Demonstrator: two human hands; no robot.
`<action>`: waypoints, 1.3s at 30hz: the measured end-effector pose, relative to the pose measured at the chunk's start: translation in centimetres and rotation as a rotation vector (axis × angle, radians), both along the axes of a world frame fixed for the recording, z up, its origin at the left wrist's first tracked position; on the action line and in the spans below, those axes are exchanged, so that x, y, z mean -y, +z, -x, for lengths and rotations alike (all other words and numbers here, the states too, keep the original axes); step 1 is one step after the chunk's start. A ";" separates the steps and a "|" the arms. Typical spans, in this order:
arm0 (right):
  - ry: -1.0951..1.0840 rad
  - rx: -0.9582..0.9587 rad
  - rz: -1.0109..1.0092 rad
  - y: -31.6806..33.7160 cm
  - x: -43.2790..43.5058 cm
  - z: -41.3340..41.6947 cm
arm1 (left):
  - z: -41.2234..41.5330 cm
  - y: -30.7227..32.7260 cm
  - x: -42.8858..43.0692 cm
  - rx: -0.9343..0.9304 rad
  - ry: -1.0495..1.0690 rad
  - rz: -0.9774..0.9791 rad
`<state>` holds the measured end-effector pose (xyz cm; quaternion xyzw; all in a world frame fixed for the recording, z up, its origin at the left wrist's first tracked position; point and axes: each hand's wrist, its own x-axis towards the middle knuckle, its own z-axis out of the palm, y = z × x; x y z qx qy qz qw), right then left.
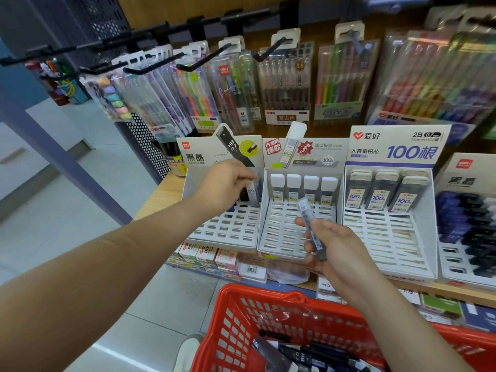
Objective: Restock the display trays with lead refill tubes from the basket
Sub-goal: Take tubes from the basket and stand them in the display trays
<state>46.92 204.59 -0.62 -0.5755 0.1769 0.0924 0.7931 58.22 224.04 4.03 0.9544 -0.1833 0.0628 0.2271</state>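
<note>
My left hand [228, 183] reaches into the back row of the left white display tray [225, 229] and pinches a dark lead refill tube [252, 193] marked HB 0.7, standing upright there. My right hand [332, 245] hovers in front of the middle tray [292, 234] and grips another dark refill tube [312, 226], tilted, its top end pointing up and left. The red basket [257, 318] sits below at the bottom, with several dark tubes [303, 353] lying in it.
The middle tray holds several white-capped tubes [303, 189] in its back row. A third tray [389, 237] on the right has grey tubes at the back; a fourth tray [467, 218] further right is nearly full. Pen packs [287, 84] hang on hooks above. Boxes line the lower shelf.
</note>
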 end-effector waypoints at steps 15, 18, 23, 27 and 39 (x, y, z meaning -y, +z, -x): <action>0.023 0.023 -0.086 0.6 0.6 0.1 | 0.4 1.1 1.2 0.056 0.054 -0.034; 0.023 0.052 -0.058 0.7 0.5 0.0 | 1.6 3.7 3.0 -0.462 0.004 0.387; 0.036 0.050 -0.135 1.0 0.5 0.0 | 3.1 4.5 5.3 -0.727 -0.187 0.431; 0.108 -0.002 -0.331 1.5 1.1 -0.1 | 2.9 4.0 5.2 -0.688 -0.160 0.451; 0.181 0.278 0.863 0.2 2.6 -0.5 | 0.8 5.5 2.3 -0.332 0.030 0.242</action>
